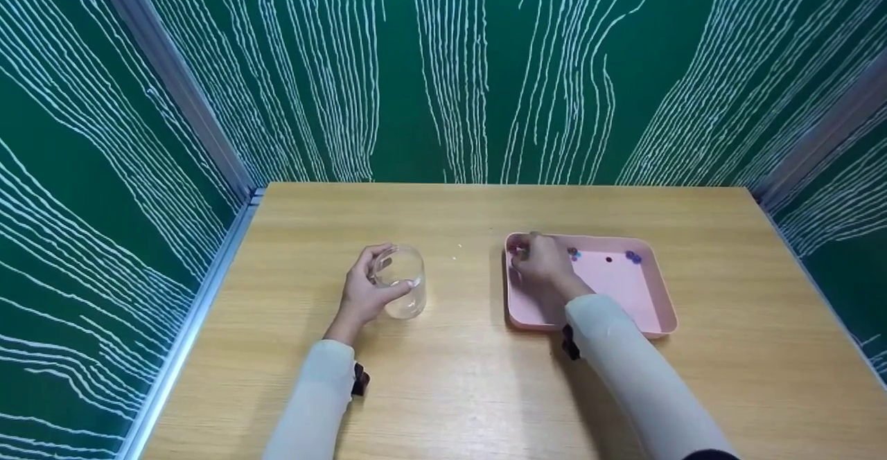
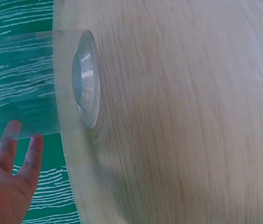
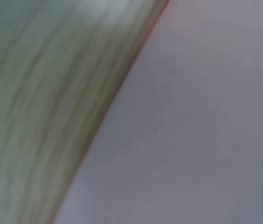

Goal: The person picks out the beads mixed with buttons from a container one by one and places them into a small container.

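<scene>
My left hand (image 1: 367, 290) grips a clear plastic jar (image 1: 409, 301) near its top, thumb on the near side and fingers on the far side. In the left wrist view, three fingertips of that hand lie along the wall of the jar (image 2: 38, 84), whose base has a raised middle. Over at the right, my right hand (image 1: 544, 259) reaches into a pink tray (image 1: 624, 287), its fingers bent down at the far left corner. Small beads (image 1: 633, 257) lie along the tray's far side. I cannot tell whether the right fingertips pinch a bead.
A wooden table (image 1: 457, 391) carries everything. Tiny pale specks (image 1: 457, 246) lie between the jar and the tray. Green panels with wavy white lines (image 1: 450, 72) stand behind and at both sides. The tray's wall (image 3: 112, 100) fills much of the right wrist view.
</scene>
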Demonstrator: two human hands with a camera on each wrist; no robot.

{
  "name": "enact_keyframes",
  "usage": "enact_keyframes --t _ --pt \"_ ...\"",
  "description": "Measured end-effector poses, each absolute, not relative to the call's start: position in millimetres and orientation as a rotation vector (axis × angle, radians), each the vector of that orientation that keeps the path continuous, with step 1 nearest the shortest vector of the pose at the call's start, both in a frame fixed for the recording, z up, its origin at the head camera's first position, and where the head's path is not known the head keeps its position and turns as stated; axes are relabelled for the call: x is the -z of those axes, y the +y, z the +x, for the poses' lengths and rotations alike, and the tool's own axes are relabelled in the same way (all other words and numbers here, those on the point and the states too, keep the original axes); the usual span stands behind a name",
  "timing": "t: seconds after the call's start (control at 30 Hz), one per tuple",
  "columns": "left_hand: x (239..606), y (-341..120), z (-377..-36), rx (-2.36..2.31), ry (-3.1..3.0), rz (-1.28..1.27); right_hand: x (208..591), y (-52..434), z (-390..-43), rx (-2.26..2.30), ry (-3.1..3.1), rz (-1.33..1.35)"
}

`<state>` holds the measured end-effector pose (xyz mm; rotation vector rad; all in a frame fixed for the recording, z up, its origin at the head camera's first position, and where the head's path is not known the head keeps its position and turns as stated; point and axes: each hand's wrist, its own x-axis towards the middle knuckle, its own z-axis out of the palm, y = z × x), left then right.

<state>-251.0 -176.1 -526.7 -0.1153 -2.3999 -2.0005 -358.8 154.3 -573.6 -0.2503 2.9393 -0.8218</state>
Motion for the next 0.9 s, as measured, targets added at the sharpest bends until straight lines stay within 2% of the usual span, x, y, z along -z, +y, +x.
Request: enact_keyframes --t 0.17,0.9 --pt "527.9 -177.3 -251.4 1.999 -2.395 -0.134 577.1 155.1 -361.3 0.744 3.007 -0.347" --pt "525.5 -176.9 -252.6 1.972 -2.414 -0.098 581.1 148.2 -366.5 0.771 3.008 -0.380"
